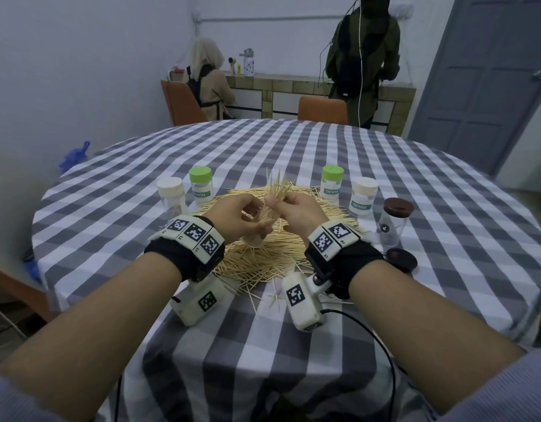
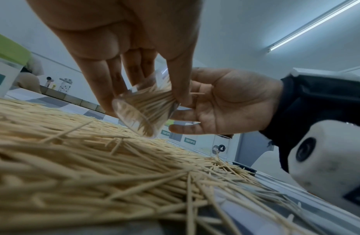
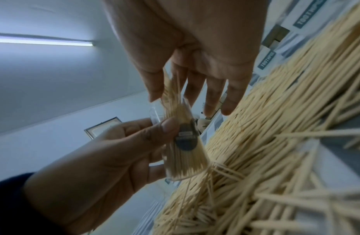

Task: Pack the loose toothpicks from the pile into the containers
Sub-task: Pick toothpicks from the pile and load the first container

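We see, at about nine o'clock from the pile, a cream-lidded jar and, just beside it, a green-lidded jar, both upright on the checked surface. Over the middle of the pile, our left hand grips a small clear jar, tilted and already packed with toothpicks; its fingers are curled round the jar's wall, the thumb on the other side. From the jar's mouth a bundle of toothpicks fans out toward twelve o'clock. Our right hand pinches that bundle near the jar's mouth between thumb and forefinger, while its remaining fingers hang straight and slightly apart. The loose toothpicks lie in a broad heap directly under both hands, with strays toward six o'clock. At about two o'clock stand another green-lidded container and a cream-lidded container, both labelled. At three o'clock a brown-lidded glass stands upright, with a dark lid lying flat just beside it.
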